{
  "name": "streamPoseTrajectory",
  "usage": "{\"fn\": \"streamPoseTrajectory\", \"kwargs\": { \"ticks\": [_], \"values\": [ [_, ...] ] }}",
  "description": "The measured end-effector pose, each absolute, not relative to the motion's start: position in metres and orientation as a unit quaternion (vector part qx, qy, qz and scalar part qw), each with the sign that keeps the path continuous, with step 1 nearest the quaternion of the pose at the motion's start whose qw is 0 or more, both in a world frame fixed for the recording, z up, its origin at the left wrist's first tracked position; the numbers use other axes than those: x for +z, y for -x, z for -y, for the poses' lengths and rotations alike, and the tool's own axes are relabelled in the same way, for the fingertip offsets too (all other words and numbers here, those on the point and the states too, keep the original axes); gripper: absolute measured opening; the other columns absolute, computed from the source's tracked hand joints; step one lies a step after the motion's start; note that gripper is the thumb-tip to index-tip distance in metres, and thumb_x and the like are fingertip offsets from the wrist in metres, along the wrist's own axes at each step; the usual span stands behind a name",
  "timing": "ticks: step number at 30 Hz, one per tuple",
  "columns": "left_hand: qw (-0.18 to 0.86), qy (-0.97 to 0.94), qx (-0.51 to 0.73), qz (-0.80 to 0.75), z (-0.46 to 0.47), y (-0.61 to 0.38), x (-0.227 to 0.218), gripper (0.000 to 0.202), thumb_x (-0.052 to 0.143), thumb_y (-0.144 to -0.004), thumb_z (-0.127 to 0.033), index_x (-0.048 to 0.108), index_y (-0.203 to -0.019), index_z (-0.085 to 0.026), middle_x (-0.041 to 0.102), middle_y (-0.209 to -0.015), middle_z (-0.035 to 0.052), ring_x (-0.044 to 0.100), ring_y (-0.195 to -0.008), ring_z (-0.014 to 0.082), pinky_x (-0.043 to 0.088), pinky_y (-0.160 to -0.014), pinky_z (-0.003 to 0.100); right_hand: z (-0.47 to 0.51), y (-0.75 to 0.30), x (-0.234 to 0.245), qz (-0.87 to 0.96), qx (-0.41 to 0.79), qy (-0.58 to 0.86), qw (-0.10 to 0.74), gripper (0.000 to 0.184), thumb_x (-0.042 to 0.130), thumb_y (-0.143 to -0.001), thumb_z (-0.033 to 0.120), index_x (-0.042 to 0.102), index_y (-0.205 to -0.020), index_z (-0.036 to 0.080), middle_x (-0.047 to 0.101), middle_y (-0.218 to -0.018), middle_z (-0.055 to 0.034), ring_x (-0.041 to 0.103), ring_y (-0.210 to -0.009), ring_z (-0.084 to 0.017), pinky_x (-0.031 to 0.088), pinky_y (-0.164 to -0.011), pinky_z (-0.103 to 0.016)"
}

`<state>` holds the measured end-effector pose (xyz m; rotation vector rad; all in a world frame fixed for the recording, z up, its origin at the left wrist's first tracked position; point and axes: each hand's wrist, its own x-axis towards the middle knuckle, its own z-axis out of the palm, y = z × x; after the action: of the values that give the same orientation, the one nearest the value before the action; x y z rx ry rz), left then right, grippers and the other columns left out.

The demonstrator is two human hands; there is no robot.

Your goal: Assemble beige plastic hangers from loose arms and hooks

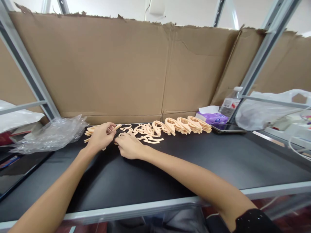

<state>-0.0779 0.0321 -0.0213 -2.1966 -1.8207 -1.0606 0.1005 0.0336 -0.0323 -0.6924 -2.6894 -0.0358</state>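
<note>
pinching a slim peach plastic piece (117,127) between thumb and fingers, the left hand (100,137) is closed at the far side of the black table (170,168). the piece pokes out of the grip to the right and slightly away from the person, its long axis running roughly along the table's back edge. the right hand (130,146) lies just beside it, knuckles up, fingertips curled down onto the table close under the piece's free end. whether those fingers pinch anything i cannot tell, as the back of the hand hides them. the two hands are almost touching, and the right one is the nearer to the loose pieces (148,137), which lie flat and scattered just to its right. they are thin, curved, hook-like shapes, all the same pale matte peach, some lying across one another. behind the left hand a small stack (89,130) of the same parts lies near the foot of the cardboard wall (109,71). further right more of them are fanned in overlapping rows (184,125), with a purple tissue pack (213,117) and a water bottle (230,102) beyond. a crumpled clear bag (52,132) lies to the left of the left hand.
</note>
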Motion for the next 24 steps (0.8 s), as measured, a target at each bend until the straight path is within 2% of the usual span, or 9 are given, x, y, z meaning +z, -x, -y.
{"fn": "streamPoseTrajectory", "kwargs": {
  "ticks": [5, 8, 13, 19, 22, 24],
  "values": [
    [-0.003, 0.742, -0.345, 0.574, -0.029, 0.07, -0.022, 0.031, 0.057, -0.079, -0.037, 0.065, -0.101, -0.018, 0.07, -0.079, 0.0042, 0.063, -0.07, 0.0191, 0.051, -0.069, 0.032, -0.002, -0.138, -0.034, 0.963, -0.007, 0.195, 0.189, 0.017, 0.048, -0.09, 0.012, 0.064, -0.096, 0.017, 0.069, -0.101, -0.0079, 0.057, -0.101, -0.022, 0.038, -0.094, -0.038],
    [-0.032, 0.761, -0.323, 0.561, -0.027, 0.061, -0.025, 0.031, 0.057, -0.079, -0.037, 0.066, -0.101, -0.018, 0.07, -0.079, 0.0043, 0.063, -0.068, 0.0187, 0.051, -0.067, 0.031, 0.011, -0.171, -0.035, 0.967, -0.012, 0.163, 0.195, 0.015, 0.052, -0.093, 0.019, 0.065, -0.099, 0.015, 0.068, -0.102, -0.0098, 0.056, -0.098, -0.021, 0.04, -0.09, -0.035],
    [-0.072, 0.777, -0.297, 0.551, -0.017, 0.04, -0.026, 0.033, 0.058, -0.077, -0.038, 0.065, -0.103, -0.018, 0.068, -0.077, 0.0017, 0.061, -0.061, 0.0154, 0.05, -0.063, 0.029, 0.015, -0.213, -0.031, 0.967, 0.001, 0.157, 0.202, 0.016, 0.06, -0.09, 0.029, 0.068, -0.09, 0.015, 0.068, -0.091, -0.0092, 0.056, -0.088, -0.02, 0.04, -0.088, -0.036],
    [-0.149, 0.798, -0.269, 0.518, -0.01, 0.024, -0.025, 0.033, 0.059, -0.078, -0.039, 0.068, -0.104, -0.02, 0.066, -0.073, 0.0003, 0.062, -0.067, 0.0172, 0.051, -0.066, 0.029, 0.004, -0.219, -0.024, 0.957, 0.031, 0.218, 0.187, 0.031, 0.071, -0.083, 0.045, 0.067, -0.072, 0.015, 0.064, -0.074, -0.0059, 0.056, -0.079, -0.019, 0.039, -0.085, -0.036],
    [-0.12, 0.827, -0.232, 0.497, -0.011, 0.022, -0.028, 0.029, 0.057, -0.081, -0.039, 0.071, -0.099, -0.021, 0.069, -0.073, 0.0006, 0.062, -0.066, 0.0171, 0.05, -0.066, 0.028, -0.002, -0.219, -0.022, 0.953, 0.065, 0.225, 0.191, 0.028, 0.074, -0.08, 0.041, 0.068, -0.072, 0.015, 0.065, -0.074, -0.004, 0.057, -0.077, -0.017, 0.039, -0.081, -0.032],
    [-0.072, 0.84, -0.219, 0.491, -0.012, 0.022, -0.03, 0.029, 0.055, -0.084, -0.039, 0.073, -0.1, -0.023, 0.073, -0.082, 0.0016, 0.066, -0.074, 0.0189, 0.051, -0.072, 0.028, -0.007, -0.223, -0.019, 0.949, 0.085, 0.236, 0.193, 0.023, 0.076, -0.078, 0.037, 0.07, -0.075, 0.016, 0.067, -0.076, -0.0032, 0.058, -0.077, -0.016, 0.04, -0.08, -0.031]
  ]
}}
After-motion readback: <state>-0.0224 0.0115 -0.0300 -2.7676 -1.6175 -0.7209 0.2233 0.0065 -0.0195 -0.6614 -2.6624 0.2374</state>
